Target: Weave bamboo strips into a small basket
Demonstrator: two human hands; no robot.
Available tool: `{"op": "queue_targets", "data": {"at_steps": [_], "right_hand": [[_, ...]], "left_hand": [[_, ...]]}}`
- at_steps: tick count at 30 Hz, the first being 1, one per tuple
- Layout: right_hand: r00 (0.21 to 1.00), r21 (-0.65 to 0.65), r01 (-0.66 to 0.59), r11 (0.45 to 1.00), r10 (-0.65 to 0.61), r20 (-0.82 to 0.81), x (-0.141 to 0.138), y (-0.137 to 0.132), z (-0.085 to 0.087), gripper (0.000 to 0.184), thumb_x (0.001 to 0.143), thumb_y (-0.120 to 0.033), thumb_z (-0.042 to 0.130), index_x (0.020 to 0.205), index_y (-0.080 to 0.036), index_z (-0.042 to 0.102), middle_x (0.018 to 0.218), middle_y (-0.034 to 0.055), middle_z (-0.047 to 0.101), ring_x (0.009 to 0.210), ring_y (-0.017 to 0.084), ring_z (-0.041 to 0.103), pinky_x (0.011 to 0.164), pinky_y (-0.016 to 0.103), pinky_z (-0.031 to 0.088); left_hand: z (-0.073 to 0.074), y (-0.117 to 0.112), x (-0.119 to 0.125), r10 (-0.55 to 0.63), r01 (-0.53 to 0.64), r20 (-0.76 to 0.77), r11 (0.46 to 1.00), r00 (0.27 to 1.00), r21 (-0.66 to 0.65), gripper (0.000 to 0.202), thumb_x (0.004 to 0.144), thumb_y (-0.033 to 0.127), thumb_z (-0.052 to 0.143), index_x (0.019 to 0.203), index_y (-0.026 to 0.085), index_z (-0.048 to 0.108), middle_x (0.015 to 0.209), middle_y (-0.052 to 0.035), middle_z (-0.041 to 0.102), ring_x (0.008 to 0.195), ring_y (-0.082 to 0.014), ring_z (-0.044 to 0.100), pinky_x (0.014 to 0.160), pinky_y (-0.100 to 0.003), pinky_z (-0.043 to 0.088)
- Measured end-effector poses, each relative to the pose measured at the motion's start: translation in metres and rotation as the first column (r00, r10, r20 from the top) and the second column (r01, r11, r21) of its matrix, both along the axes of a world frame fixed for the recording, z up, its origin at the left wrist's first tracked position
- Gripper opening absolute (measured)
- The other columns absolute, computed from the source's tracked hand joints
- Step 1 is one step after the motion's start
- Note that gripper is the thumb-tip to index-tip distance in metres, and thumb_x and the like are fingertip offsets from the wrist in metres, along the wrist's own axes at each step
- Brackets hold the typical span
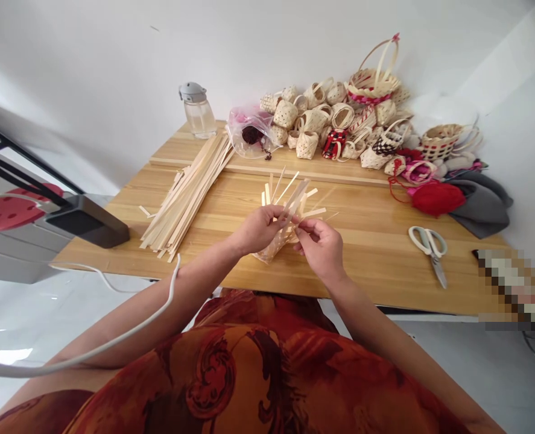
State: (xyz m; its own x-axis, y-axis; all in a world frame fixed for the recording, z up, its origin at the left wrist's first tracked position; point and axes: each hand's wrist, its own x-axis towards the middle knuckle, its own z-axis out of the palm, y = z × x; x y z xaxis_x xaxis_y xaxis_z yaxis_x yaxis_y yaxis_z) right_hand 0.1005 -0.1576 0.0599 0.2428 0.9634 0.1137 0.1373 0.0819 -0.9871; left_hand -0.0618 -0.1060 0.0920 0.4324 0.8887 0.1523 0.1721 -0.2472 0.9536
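Nearest the camera is a red and orange patterned garment (258, 367); a white cable (126, 335) crosses in front of the left forearm. At the near edge of the wooden table (371, 265), an unfinished basket (272, 248) stands between the two hands, its loose strip ends fanning upward and outward. The left hand (263, 229) is clamped on its side, thumb and fingers together over the strips. The right hand (322, 246) pinches at its rim, thumb and forefinger together; the exact strip is too small to identify.

To the right lie scissors (432, 250), blades toward the near edge. To the left lies a bundle of flat strips (193, 196), near a dark box (88, 222). Beyond a long wooden batten (312, 175) are red yarn (436, 199), a clear plastic bag (237, 141), heaped small baskets (311, 120) and a lidded bottle (200, 119), below a white wall (113, 42).
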Motion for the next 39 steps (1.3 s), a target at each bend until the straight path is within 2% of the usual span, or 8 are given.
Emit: {"op": "queue_targets", "data": {"at_steps": [6,9,14,18,24,29,35,39], "right_hand": [[0.994,-0.011,-0.112,0.994,0.112,-0.017,0.006,-0.003,0.003,0.023,0.080,-0.030,0.070,0.100,-0.018,0.071,0.095,0.0055,0.076,0.061,0.014,0.070,0.048,0.023,0.055],[0.988,0.017,-0.157,0.988,0.156,0.008,0.011,-0.002,0.004,0.024,0.082,-0.029,0.068,0.104,-0.020,0.068,0.105,0.0057,0.074,0.065,0.013,0.070,0.050,0.022,0.055],[0.991,0.006,-0.134,0.991,0.133,0.025,0.029,0.007,0.003,0.018,0.086,-0.026,0.062,0.102,-0.021,0.065,0.104,0.0046,0.073,0.058,0.011,0.069,0.050,0.022,0.054],[0.990,0.017,-0.139,0.990,0.138,0.038,0.046,0.018,0.005,0.018,0.087,-0.024,0.059,0.103,-0.021,0.066,0.103,0.0041,0.073,0.058,0.012,0.070,0.049,0.022,0.053],[0.985,0.104,-0.085,0.991,0.067,0.160,0.055,0.032,0.003,0.013,0.085,-0.026,0.065,0.097,-0.022,0.062,0.096,0.0035,0.072,0.061,0.014,0.066,0.058,0.027,0.058],[0.979,0.089,-0.074,0.993,0.055,0.197,0.056,0.040,0.002,0.009,0.087,-0.029,0.063,0.092,-0.021,0.062,0.093,0.0038,0.073,0.056,0.013,0.065,0.054,0.027,0.057],[0.989,0.113,0.013,0.994,-0.029,0.143,0.044,0.048,0.005,0.012,0.082,-0.031,0.068,0.087,-0.020,0.066,0.085,0.0035,0.074,0.056,0.014,0.063,0.053,0.028,0.059],[0.995,0.080,0.013,0.997,-0.021,0.096,0.032,0.052,0.005,0.015,0.081,-0.033,0.070,0.086,-0.019,0.068,0.083,0.0039,0.074,0.054,0.014,0.064,0.052,0.027,0.056]], "left_hand": [[-0.004,0.011,-0.002,0.004,-0.006,0.048,0.999,0.999,0.044,0.036,0.078,0.009,0.058,0.111,0.019,0.066,0.076,0.0033,0.064,0.073,-0.0127,0.060,0.074,-0.024,0.047],[-0.006,0.022,0.000,0.015,-0.017,0.033,0.999,0.999,0.046,0.030,0.077,0.011,0.059,0.106,0.018,0.065,0.077,0.0033,0.062,0.072,-0.0117,0.057,0.073,-0.024,0.045],[-0.005,0.038,0.013,-0.035,0.036,-0.029,0.999,0.999,0.020,0.026,0.080,0.019,0.061,0.105,0.016,0.067,0.085,-0.0003,0.067,0.079,-0.0141,0.060,0.079,-0.027,0.047],[0.000,0.050,0.027,-0.071,0.073,-0.071,0.997,0.995,0.016,0.027,0.080,0.026,0.066,0.104,0.015,0.070,0.081,-0.0002,0.067,0.074,-0.0139,0.059,0.072,-0.026,0.046],[0.000,0.060,0.042,-0.098,0.098,0.013,0.995,0.995,-0.006,0.021,0.082,0.025,0.062,0.098,0.013,0.071,0.087,-0.0028,0.071,0.081,-0.0160,0.063,0.079,-0.028,0.047],[-0.002,0.057,0.037,-0.098,0.096,0.044,0.994,0.994,0.054,0.020,0.084,0.026,0.062,0.097,0.014,0.071,0.086,-0.0026,0.071,0.083,-0.0169,0.063,0.082,-0.028,0.048],[0.003,0.056,0.025,-0.181,0.172,0.082,0.980,0.980,0.104,0.016,0.088,0.025,0.059,0.094,0.015,0.070,0.092,-0.0046,0.071,0.087,-0.0174,0.064,0.084,-0.028,0.048],[0.005,0.059,0.009,-0.226,0.225,0.129,0.974,0.966,0.023,0.032,0.094,0.033,0.057,0.120,0.019,0.067,0.093,-0.0045,0.070,0.078,-0.0147,0.061,0.077,-0.027,0.048]]}}
